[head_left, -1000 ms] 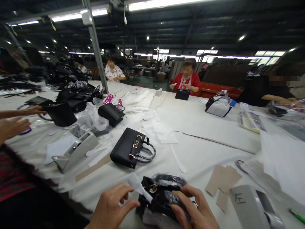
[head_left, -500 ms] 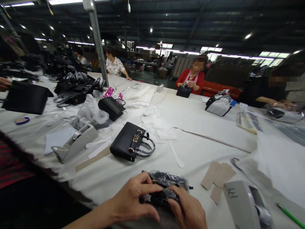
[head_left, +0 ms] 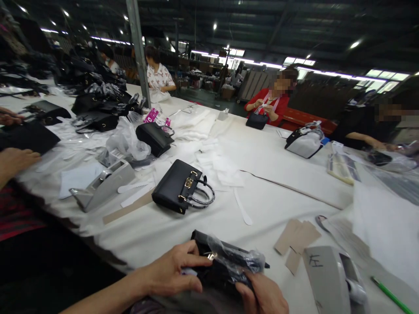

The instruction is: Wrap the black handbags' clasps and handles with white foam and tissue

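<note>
At the near edge of the white table (head_left: 271,209) I hold a small black handbag (head_left: 225,266) whose handles are wrapped in clear plastic. My left hand (head_left: 173,272) grips its left end, fingers curled over the top beside the gold clasp. My right hand (head_left: 262,296) is closed on the bag's lower right side, partly cut off by the frame's bottom. A second black handbag (head_left: 178,186) with a gold clasp lies on its side a short way beyond.
A grey tape dispenser (head_left: 334,279) stands at the right, with brown paper pieces (head_left: 296,237) beside it. Another dispenser (head_left: 104,183) sits at the left. Black bags are piled at the far left (head_left: 94,109). Other people work around the table; a co-worker's hand (head_left: 15,159) rests at the left.
The white paper strip my left hand pinched is no longer in sight. That hand has closed over the bag's left end. The view has tilted downward slightly.
</note>
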Motion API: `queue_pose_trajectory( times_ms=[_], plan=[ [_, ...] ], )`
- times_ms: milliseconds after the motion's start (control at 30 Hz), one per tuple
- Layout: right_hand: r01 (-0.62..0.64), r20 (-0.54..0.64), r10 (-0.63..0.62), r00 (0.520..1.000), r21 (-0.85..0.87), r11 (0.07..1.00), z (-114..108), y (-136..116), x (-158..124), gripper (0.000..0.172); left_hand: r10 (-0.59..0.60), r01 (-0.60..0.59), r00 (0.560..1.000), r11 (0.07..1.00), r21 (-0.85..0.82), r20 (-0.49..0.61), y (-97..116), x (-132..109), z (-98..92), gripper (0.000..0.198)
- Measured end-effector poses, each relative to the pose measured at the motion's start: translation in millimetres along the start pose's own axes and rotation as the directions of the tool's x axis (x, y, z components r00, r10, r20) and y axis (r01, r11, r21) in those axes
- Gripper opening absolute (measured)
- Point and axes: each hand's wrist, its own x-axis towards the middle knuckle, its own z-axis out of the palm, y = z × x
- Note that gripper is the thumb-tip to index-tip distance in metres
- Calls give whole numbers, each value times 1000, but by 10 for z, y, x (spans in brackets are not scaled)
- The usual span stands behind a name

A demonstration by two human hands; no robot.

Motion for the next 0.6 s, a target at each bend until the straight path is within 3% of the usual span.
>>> queue_pose_trajectory(
  times_ms=[67, 133, 267, 367, 500, 600],
  plan=[
    [6, -19, -6, 1000, -22, 1000, -3, 21, 76, 32, -17, 16, 1000, 999, -38, -18, 78, 28, -77, 44],
    [22, -23, -23, 999, -49, 999, -6, 45, 152, 30, -36, 35, 999, 999, -6, -13, 191, 60, -165, 31],
    [63, -22, -65, 998, -73, 995, -22, 64, 226, 27, -41, 31, 998, 984, 177, 49, 366, 102, -278, 13],
    [81, -15, -82, 997, -72, 994, -41, 37, 233, 25, -19, -8, 996, 951, 309, 82, 385, 124, -282, 5],
    [53, -32, -54, 998, -43, 998, -51, -39, 255, 25, 15, -34, 998, 932, 360, 55, 313, 164, -202, 16],
    [20, -37, -20, 999, -19, 1000, -39, -77, 289, 26, -6, 7, 1000, 962, 274, -2, 238, 196, -131, 22]
  ],
)
